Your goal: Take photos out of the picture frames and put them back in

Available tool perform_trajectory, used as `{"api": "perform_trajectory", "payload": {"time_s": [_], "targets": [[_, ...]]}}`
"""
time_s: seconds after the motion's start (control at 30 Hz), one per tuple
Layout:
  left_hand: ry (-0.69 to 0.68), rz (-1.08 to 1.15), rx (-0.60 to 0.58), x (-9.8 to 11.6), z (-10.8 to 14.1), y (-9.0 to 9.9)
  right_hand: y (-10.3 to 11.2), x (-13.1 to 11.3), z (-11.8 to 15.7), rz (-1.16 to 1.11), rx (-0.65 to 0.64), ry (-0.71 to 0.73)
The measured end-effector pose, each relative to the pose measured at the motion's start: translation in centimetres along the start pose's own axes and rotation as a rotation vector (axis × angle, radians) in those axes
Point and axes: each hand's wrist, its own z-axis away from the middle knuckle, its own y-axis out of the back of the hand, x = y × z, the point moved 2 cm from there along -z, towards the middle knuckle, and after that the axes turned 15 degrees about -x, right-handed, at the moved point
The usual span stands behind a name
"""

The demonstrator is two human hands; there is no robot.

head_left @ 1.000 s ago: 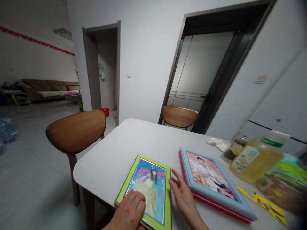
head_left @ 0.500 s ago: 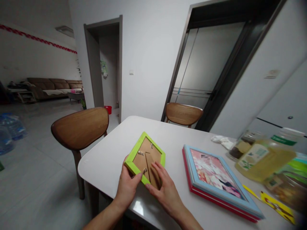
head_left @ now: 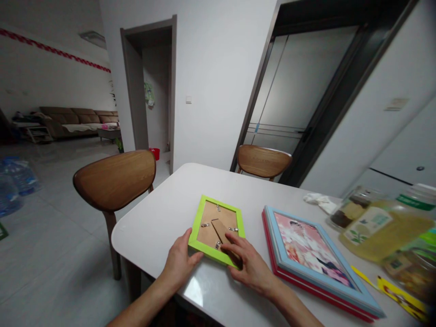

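Note:
A green picture frame [head_left: 208, 212] is turned back side up over the near middle of the table. Its brown backing board shows a fold-out stand [head_left: 220, 229] and several small metal clips [head_left: 233, 229]. My left hand [head_left: 180, 259] grips the near left corner, thumb at the near edge and fingers along the left side. At the near right corner, my right hand [head_left: 251, 264] has its thumb on the edge and its fingers curled over the backing and the lower part of the stand. Whether the frame lies fully flat is hard to tell.
To the right, a blue picture frame [head_left: 279, 261] lies picture up on a red one [head_left: 267, 236]. Behind it stand a bottle of yellow liquid [head_left: 388, 227], jars [head_left: 354, 206], crumpled tissue [head_left: 320, 202] and yellow items [head_left: 402, 295]. Wooden chairs [head_left: 116, 179] flank the white table [head_left: 153, 218].
The green picture frame has gone from tilted and turned to a flatter, squarer position, lower and slightly right. Both hands have moved right with it, still on its near corners.

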Motion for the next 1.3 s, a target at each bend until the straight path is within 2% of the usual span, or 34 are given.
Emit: {"api": "perform_trajectory", "payload": {"time_s": [0.23, 0.37, 0.53, 0.7, 0.9, 1.03, 1.2, 1.3], "targets": [[0.043, -0.31, -0.089, -0.6, -0.1, -1.1, -0.3, 0.6, 0.1, 0.048, 0.012, 0.014], [-0.047, -0.379, -0.142, 0.4, -0.2, -1.3, -0.2, 0.7, -0.3, 0.044, 0.025, -0.004], [-0.18, -0.378, -0.243, 1.6, -0.8, -1.4, 0.2, 0.5, -2.3, 0.091, 0.003, -0.04], [-0.195, -0.32, -0.222, 0.9, -1.0, -1.4, 0.1, 0.4, -3.9, 0.094, -0.046, -0.017], [-0.186, -0.318, -0.224, 0.8, -0.9, -1.5, -0.4, 1.1, -3.9, 0.061, 0.054, -0.041], [-0.193, -0.306, -0.216, 0.7, -0.9, -1.6, -0.4, 0.4, -4.2, 0.084, 0.018, -0.033], [-0.214, -0.292, -0.2, 0.6, -0.9, -1.7, -0.3, -0.4, -5.8, 0.148, 0.069, -0.173], [-0.23, -0.303, -0.192, 0.7, -0.9, -1.7, -0.7, -0.5, -7.3, 0.166, 0.074, -0.201]]}}
